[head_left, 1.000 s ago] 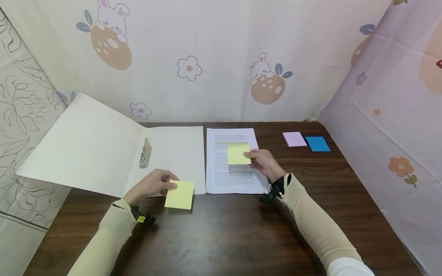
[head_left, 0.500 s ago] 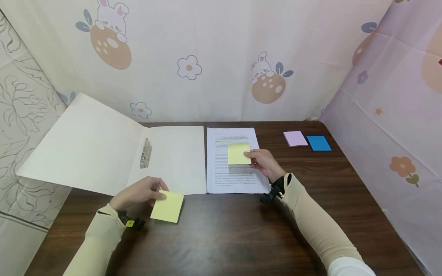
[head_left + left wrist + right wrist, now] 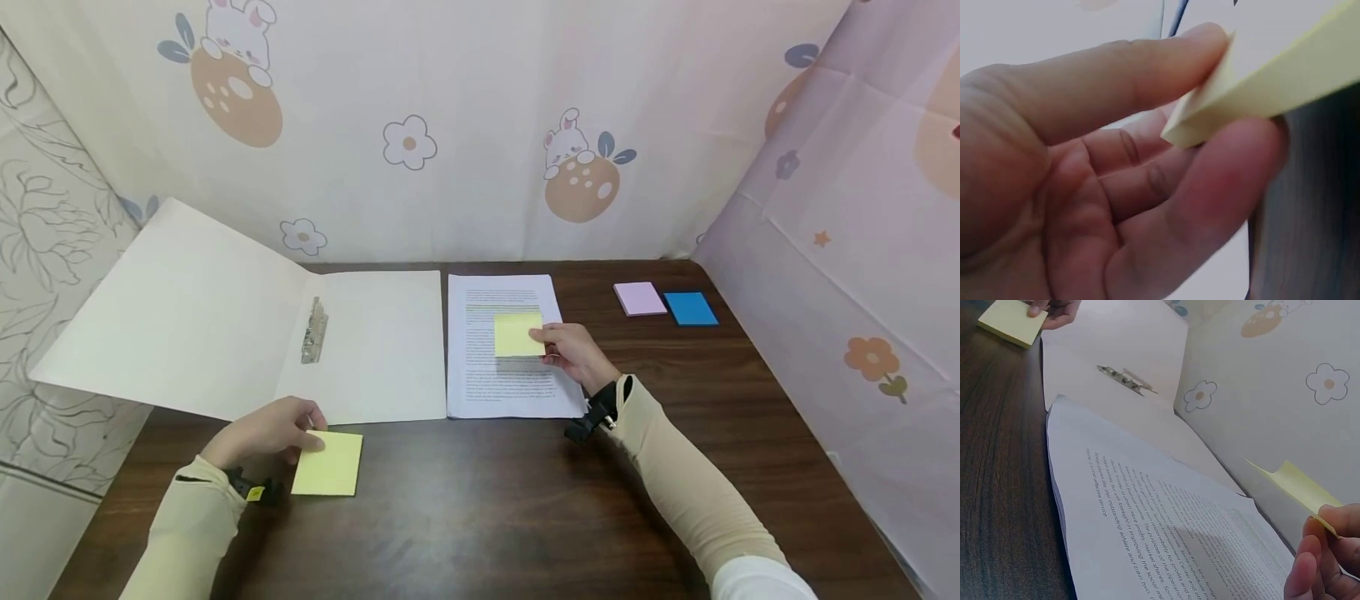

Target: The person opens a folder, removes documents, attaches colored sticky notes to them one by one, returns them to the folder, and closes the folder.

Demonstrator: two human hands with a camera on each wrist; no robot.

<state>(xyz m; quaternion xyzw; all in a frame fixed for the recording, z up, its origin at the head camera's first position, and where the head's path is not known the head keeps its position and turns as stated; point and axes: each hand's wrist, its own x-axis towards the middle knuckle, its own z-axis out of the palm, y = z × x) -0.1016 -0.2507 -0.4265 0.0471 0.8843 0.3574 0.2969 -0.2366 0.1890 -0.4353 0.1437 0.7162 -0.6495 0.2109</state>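
My left hand (image 3: 273, 429) pinches a pad of yellow sticky notes (image 3: 327, 464) by its upper left corner, over the table in front of the open white folder (image 3: 382, 350). In the left wrist view the thumb and a finger grip the thick pad (image 3: 1260, 94) from both sides. My right hand (image 3: 573, 354) holds a single yellow sticky note (image 3: 517, 335) by its right edge, above a stack of printed sheets (image 3: 517, 396). The right wrist view shows this note (image 3: 1300, 487) slightly curled and raised off the paper. A green highlighted line (image 3: 502, 308) crosses the top sheet.
A pink sticky-note pad (image 3: 640, 299) and a blue one (image 3: 691, 309) lie at the back right of the dark wooden table (image 3: 480, 517). The folder's cover (image 3: 180, 317) leans up at the left; its metal clip (image 3: 315, 331) sits near the fold. A patterned curtain (image 3: 480, 67) hangs behind.
My left hand has moved left and toward me with the yellow pad, away from the folder's front edge. The right hand and its note have stayed nearly in place.
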